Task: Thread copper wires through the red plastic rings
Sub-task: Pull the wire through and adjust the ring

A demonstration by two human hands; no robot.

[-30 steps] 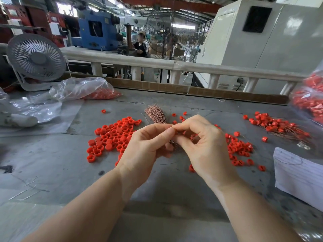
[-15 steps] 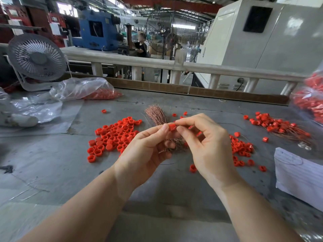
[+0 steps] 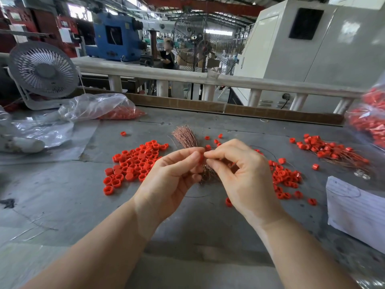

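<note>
Up close, your hands: your left hand pinches a red ring at thumb and forefinger; your right hand pinches at its mouth, any wire there too fine to make out.
Handling: ring likely light, rigid, slick; hold its outer wall. Wire looks thin, easily kinked; grip near the tip.
Bundle: copper wires fan out, bristly, just behind your fingers.
Supply: loose rings heaped at left.
Far right: threaded rings, tails trailing.
</note>
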